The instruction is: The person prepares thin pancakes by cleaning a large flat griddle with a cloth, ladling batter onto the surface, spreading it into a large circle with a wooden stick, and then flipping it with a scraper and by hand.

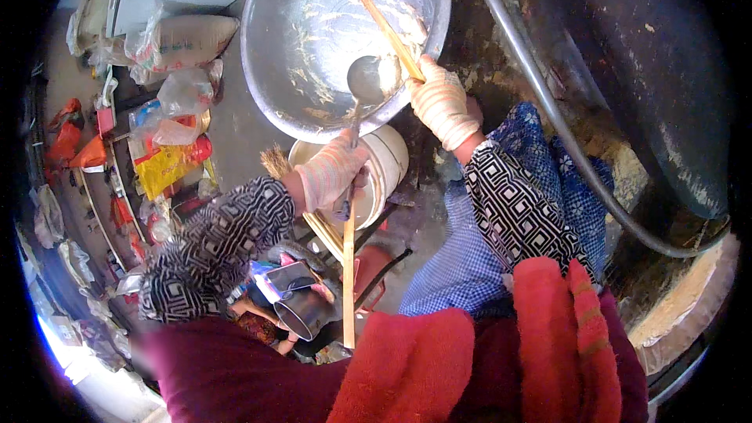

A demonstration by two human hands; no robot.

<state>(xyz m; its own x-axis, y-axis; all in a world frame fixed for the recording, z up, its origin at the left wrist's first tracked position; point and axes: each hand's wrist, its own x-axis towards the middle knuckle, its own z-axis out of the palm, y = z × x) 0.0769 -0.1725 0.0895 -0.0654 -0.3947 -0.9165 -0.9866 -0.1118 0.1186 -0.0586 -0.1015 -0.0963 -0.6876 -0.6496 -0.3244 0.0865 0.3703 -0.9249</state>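
My left hand (332,170), in a striped knit glove, grips the handle of a metal ladle (365,81), whose bowl lies inside a large metal basin (264,70) by its near right wall. My right hand (443,100), gloved alike, holds the end of a flat wooden stick (376,12) that slants up across the basin. Pale batter-like residue (317,76) streaks the basin's inside. Below my left hand another wooden stick (349,282) runs downward; whether that hand holds it too, I cannot tell. A white bucket (393,153) stands beneath the basin's near rim.
A metal pipe or rod (546,94) curves down the right side beside a large dark pan-like surface (658,70). Shelves at the left hold plastic bags and a yellow packet (161,170). A phone (291,276) and a metal pot (305,311) are low in view, near another person's arm (258,310).
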